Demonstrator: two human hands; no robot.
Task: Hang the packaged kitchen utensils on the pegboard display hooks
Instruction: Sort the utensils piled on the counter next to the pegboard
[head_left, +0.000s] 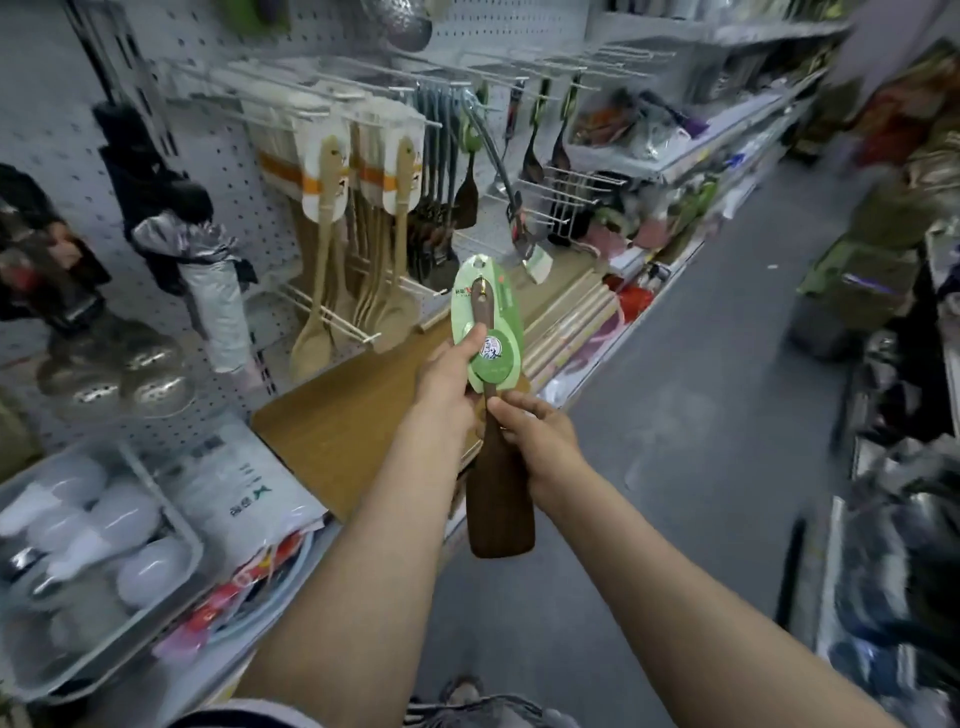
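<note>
Before the pegboard (218, 171): dark spatula (491, 493) on green card (485, 322), gripped by left hand (449, 379) at card, right hand (540, 436) around handle. Behind, pale spoons (327, 270) crowding hooks. Lower left, tray (171, 499) holding white bulbs (78, 525).

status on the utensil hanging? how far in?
Done: pale wooden spatulas and dark utensils already hang on the pegboard hooks. In hand: a dark wooden spatula with a green card, held by the left hand and right hand. Left: hanging this one; bare hooks remain.
</note>
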